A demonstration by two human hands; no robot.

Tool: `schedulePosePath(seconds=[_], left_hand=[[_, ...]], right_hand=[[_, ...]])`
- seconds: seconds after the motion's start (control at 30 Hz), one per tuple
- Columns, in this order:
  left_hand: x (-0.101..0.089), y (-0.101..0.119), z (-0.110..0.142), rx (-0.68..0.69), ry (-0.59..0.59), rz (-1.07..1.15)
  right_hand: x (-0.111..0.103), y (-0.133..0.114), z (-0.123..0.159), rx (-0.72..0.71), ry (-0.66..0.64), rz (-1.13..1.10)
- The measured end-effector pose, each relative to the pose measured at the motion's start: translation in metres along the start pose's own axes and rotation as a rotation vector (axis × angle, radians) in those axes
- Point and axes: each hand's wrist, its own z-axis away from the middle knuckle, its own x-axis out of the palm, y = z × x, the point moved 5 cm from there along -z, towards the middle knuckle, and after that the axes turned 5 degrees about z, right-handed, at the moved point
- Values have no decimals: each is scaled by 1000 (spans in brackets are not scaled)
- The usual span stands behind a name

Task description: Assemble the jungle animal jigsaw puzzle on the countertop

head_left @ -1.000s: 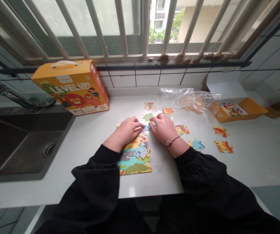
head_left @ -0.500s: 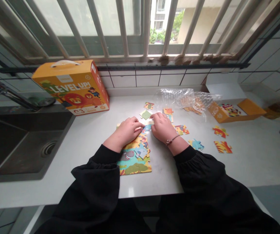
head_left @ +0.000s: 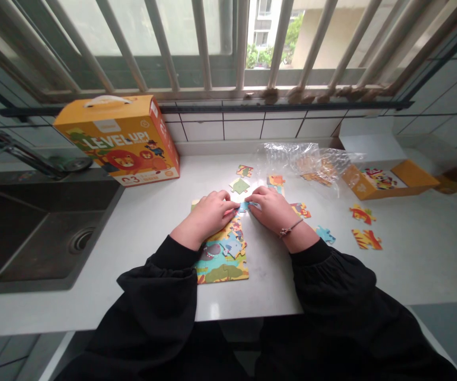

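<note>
The thumb and index finger of the right hand [head_left: 270,211] were bent close together at the right side of a small blue puzzle piece [head_left: 243,207], which lay between the two hands. The left hand's [head_left: 212,214] thumb and index finger nearly met at its left side, by the far right corner of the joined puzzle [head_left: 224,272]. With the fingers covering the piece's edges, one could not tell whether either hand pinched it or merely pressed it down.

The piece looked like light, stiff card: easy to slide on the smooth counter [head_left: 260,286], firm enough to push on, yet its narrow tabs might bend or fray. It was probably best taken by opposite edges, clear of the tabs.

Beyond the fingertips lay a green piece [head_left: 240,186]; nearer the person, a grey-blue piece [head_left: 233,246] rested on the joined puzzle. Farther right stood an open orange box [head_left: 411,182].

A second earlier, the right index finger had been up at the green piece. Now it had come down to the blue one, and the green piece lay turned, its corner pointing toward the person. The left hand had hardly moved.
</note>
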Motion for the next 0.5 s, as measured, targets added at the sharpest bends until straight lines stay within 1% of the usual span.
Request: schedulePosePath(seconds=[0.1,0.17,0.23,0.3,0.4,0.5], left_hand=[[3,4,0,43,-7,62],[4,5,-1,47,-5,111],[3,7,-1,36,-11,124],[2,9,0,19,-37,102],[0,14,3,-3,-117,34],[-3,15,5,-28,-207,-19]], right_hand=[[-3,-2,1,-11,-1,11],[-9,-5,4,-13,20,8],[-18,-12,11,-57,45,-42],[-23,-24,20,-175,24,-160],[-22,-45,35,-389,-69,-343],[-15,-59,43,-512,-136,-393]])
